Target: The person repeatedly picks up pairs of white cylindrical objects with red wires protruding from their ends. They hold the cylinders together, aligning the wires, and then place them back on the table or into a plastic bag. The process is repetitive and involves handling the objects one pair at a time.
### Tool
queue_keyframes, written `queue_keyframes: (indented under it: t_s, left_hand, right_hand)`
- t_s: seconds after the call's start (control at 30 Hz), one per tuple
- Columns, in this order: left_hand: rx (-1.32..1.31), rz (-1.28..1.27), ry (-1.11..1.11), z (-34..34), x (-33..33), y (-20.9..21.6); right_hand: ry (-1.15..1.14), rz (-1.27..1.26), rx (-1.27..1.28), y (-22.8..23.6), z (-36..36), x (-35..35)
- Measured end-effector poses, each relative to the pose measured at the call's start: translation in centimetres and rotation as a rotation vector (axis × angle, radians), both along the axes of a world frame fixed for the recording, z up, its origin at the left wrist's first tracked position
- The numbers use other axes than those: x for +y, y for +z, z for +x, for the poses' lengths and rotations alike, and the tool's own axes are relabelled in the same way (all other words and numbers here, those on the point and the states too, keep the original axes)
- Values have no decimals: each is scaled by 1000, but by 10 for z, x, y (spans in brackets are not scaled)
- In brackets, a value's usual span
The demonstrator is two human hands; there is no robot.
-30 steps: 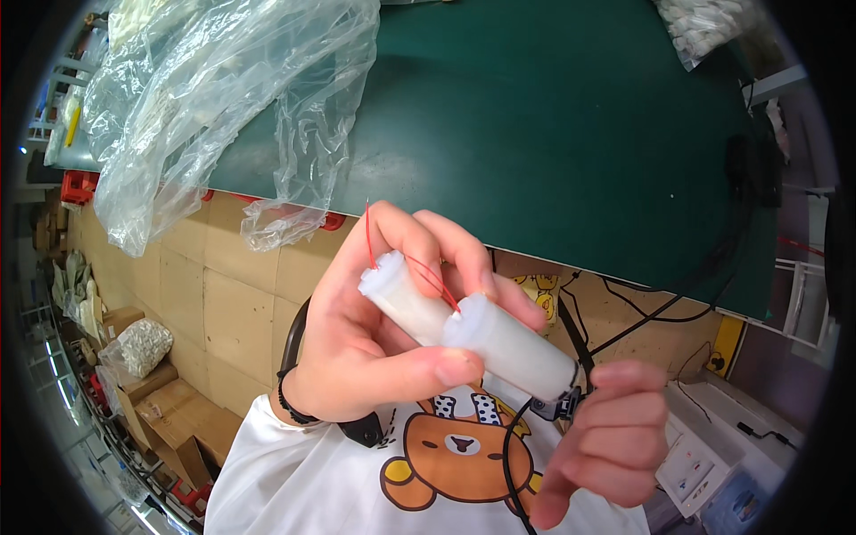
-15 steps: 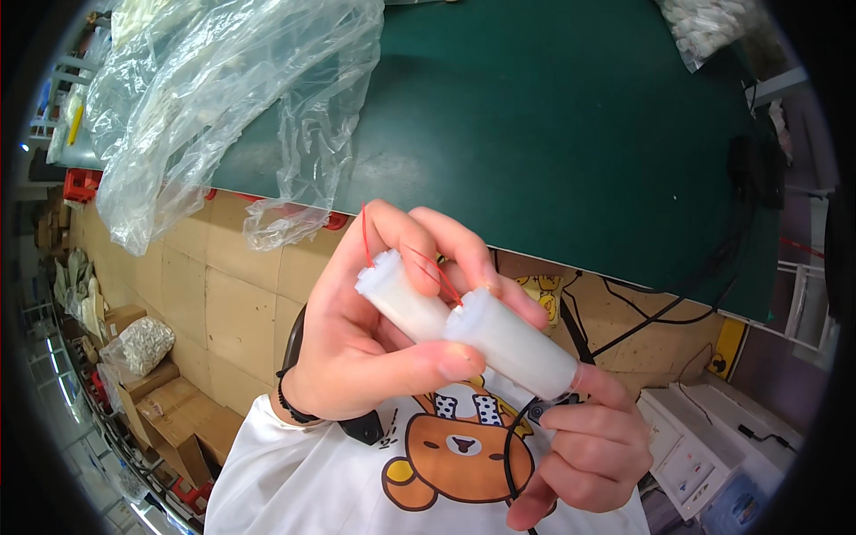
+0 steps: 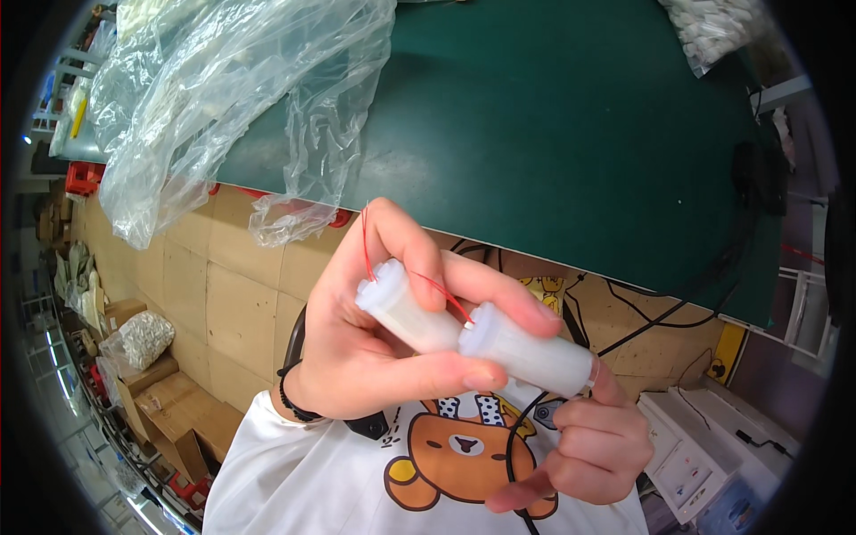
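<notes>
My left hand [image 3: 374, 357], with a black band on its wrist, holds two white plastic cylinders end to end between thumb and fingers. The left cylinder [image 3: 406, 312] has a ridged cap. The right cylinder [image 3: 535, 357] is thicker and ends in a metal ring. A thin red wire [image 3: 366, 241] runs from the left cylinder's cap over my fingers to the joint between the two. My right hand [image 3: 588, 446] is curled below, its upper fingers against the ringed end of the right cylinder. A black cable [image 3: 513, 446] hangs by that hand.
A green work mat [image 3: 553, 134] covers the table beyond my hands. A large clear plastic bag [image 3: 223, 89] lies crumpled on its left. A bag of small white parts [image 3: 713, 27] sits at the top right. Cardboard boxes [image 3: 169, 419] stand lower left, a white device [image 3: 704, 437] lower right.
The two cylinders have tilted a little nearer to level. My right hand has closed up under the end of the right cylinder. My left hand's grip is unchanged.
</notes>
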State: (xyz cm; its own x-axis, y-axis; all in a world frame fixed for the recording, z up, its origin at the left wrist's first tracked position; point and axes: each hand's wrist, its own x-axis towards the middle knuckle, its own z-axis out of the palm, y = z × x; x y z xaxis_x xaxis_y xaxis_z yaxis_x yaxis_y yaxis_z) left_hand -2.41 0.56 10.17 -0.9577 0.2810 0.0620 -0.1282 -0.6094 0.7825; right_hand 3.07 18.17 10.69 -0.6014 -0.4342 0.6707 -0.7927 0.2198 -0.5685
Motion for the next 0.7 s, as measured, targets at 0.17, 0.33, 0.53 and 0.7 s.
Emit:
queue_keyframes:
  t_s: [0.17,0.33,0.53,0.7]
  left_hand:
    - [100,18,2,-5,-4,-9]
    - [-66,46,95,0,8,-2]
    - [77,-24,69,-2,9,-8]
    - [126,-58,78,-4,7,-11]
  right_hand:
    - [69,56,-74,2,-1,-8]
    - [-33,-112,-90,-10,6,-14]
    - [3,-102,-165,-7,8,-3]
    - [31,-113,-167,-3,8,0]
